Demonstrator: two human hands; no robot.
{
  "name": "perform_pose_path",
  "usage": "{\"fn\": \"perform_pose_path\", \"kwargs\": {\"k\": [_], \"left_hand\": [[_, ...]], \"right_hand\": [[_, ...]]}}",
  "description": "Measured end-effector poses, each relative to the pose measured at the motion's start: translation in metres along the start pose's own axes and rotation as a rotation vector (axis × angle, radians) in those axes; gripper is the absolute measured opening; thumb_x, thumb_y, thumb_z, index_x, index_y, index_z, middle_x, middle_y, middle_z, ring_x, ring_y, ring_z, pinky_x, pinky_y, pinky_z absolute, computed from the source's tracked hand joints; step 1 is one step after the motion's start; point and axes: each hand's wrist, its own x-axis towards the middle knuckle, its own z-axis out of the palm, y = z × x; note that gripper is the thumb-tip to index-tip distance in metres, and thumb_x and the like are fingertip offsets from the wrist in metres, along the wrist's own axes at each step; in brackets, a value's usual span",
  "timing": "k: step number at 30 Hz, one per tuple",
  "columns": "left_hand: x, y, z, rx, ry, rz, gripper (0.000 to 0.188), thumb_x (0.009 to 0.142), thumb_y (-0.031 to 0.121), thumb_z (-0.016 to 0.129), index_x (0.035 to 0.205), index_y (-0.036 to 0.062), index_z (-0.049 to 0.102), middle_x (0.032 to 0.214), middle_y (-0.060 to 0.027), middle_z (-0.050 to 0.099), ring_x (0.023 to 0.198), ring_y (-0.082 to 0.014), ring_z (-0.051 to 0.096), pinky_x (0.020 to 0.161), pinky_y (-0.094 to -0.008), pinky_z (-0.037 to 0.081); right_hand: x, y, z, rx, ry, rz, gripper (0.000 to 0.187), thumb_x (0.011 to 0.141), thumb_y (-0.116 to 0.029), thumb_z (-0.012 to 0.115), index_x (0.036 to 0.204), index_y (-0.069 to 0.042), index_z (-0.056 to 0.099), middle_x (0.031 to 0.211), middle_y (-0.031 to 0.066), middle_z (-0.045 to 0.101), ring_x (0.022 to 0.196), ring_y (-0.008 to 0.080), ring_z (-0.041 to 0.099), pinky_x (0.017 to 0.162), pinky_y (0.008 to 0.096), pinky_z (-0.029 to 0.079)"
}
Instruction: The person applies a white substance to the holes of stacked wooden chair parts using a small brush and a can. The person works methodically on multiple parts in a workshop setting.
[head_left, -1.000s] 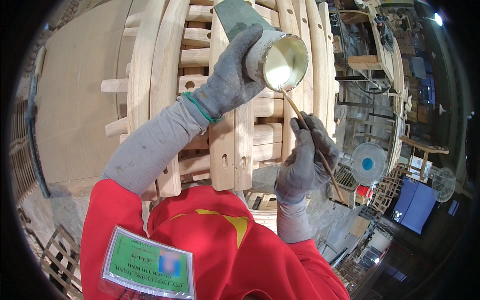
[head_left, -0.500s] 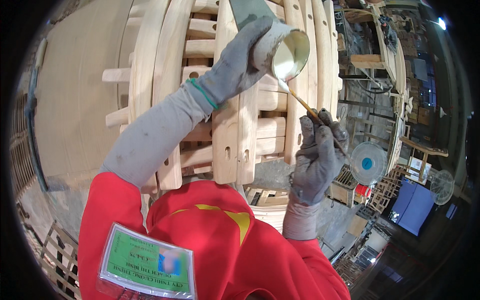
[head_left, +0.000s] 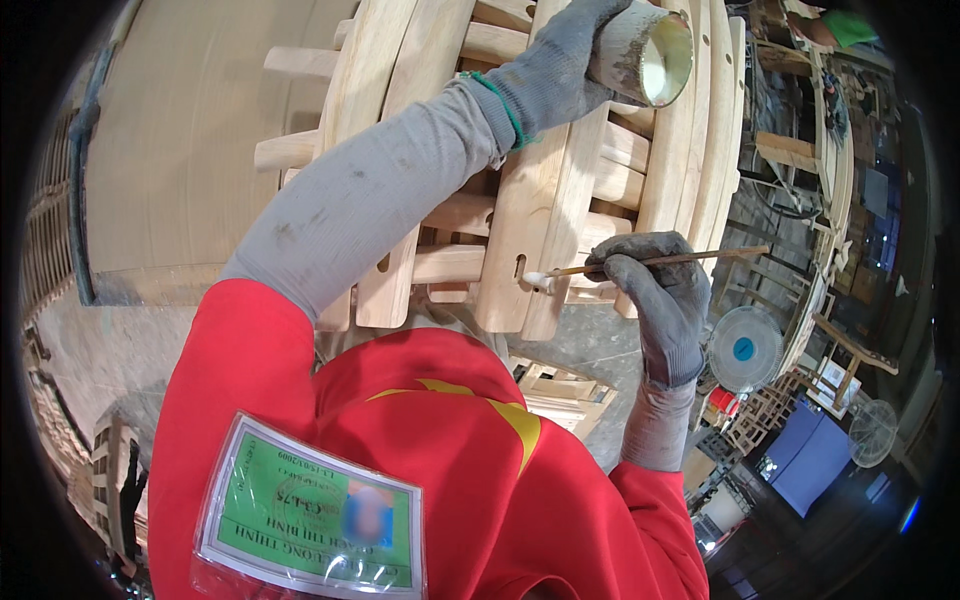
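Gloved in grey, my left hand (head_left: 565, 75) is closed around a stained, pale round cup (head_left: 622, 50), tipped sideways with its mouth facing right. White, glue-like liquid (head_left: 655, 78) shows inside it. My right hand (head_left: 655, 295), also gloved, pinches a thin wooden stick (head_left: 725, 253). A white blob (head_left: 536, 281) coats the stick's left tip. That tip is at the near end of a pale wooden slat (head_left: 550, 240), beside a slotted hole (head_left: 520, 266); whether it touches the wood I cannot tell. My left glove hides part of the cup.
Several slats lie over round-edged crosspieces (head_left: 300, 62) in a stack under my hands. A brown board (head_left: 190, 150) lies at the left. On the right are a standing fan (head_left: 744, 348), a workbench with wooden parts (head_left: 785, 150), and another person's green sleeve (head_left: 850, 27).
My right hand has drawn the stick's tip out of the cup and down to the slat's near end. My left hand with the cup sits farther up and right; the whole view has shifted.
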Motion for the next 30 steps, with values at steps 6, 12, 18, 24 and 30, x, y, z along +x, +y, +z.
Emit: {"fn": "perform_pose_path", "kwargs": {"k": [6, 12, 18, 24, 30], "left_hand": [[0.004, -0.002, -0.004, 0.009, 0.029, 0.024, 0.027, 0.094, 0.033, 0.045, 0.11, 0.0127, 0.051, 0.099, -0.0028, 0.062, 0.089, -0.0162, 0.063, 0.074, -0.0345, 0.055], [0.001, 0.0, -0.005, 0.046, 0.037, -0.029, 0.029, 0.094, 0.034, 0.044, 0.11, 0.0112, 0.051, 0.099, -0.0038, 0.062, 0.087, -0.016, 0.064, 0.072, -0.033, 0.056], [0.002, -0.002, -0.004, 0.056, 0.037, -0.024, 0.031, 0.094, 0.036, 0.044, 0.111, 0.0106, 0.051, 0.099, -0.0041, 0.062, 0.086, -0.0163, 0.064, 0.07, -0.0329, 0.056], [0.001, -0.004, -0.003, 0.039, 0.036, -0.026, 0.031, 0.093, 0.036, 0.046, 0.111, 0.0106, 0.05, 0.098, -0.0038, 0.062, 0.085, -0.0161, 0.064, 0.07, -0.0331, 0.057], [0.004, -0.002, -0.003, 0.023, 0.079, -0.002, 0.03, 0.094, 0.034, 0.045, 0.111, 0.0098, 0.051, 0.098, -0.004, 0.062, 0.087, -0.0159, 0.063, 0.073, -0.0315, 0.055]], "right_hand": [[0.007, 0.0, 0.004, -0.018, 0.016, -0.03, 0.017, 0.079, 0.001, 0.064, 0.094, 0.004, 0.058, 0.087, 0.0135, 0.065, 0.082, 0.0173, 0.063, 0.076, 0.028, 0.052], [-0.003, -0.005, 0.007, 0.045, 0.015, -0.138, 0.016, 0.079, 0.003, 0.063, 0.094, 0.005, 0.057, 0.087, 0.0143, 0.065, 0.08, 0.0171, 0.063, 0.074, 0.0278, 0.052], [0.001, 0.006, 0.02, -0.133, -0.106, -0.124, 0.015, 0.078, -0.004, 0.069, 0.088, 0.003, 0.06, 0.082, 0.0095, 0.064, 0.075, 0.012, 0.061, 0.067, 0.0233, 0.049], [0.008, 0.013, 0.023, -0.414, -0.118, -0.464, 0.019, 0.075, -0.01, 0.073, 0.085, 0.0, 0.061, 0.077, 0.0074, 0.063, 0.065, 0.0167, 0.062, 0.058, 0.0269, 0.049], [-0.008, -0.004, 0.03, -0.675, -0.264, -0.58, 0.019, 0.076, -0.008, 0.07, 0.086, -0.005, 0.055, 0.082, 0.0102, 0.063, 0.068, 0.0248, 0.064, 0.057, 0.0317, 0.05]]}}
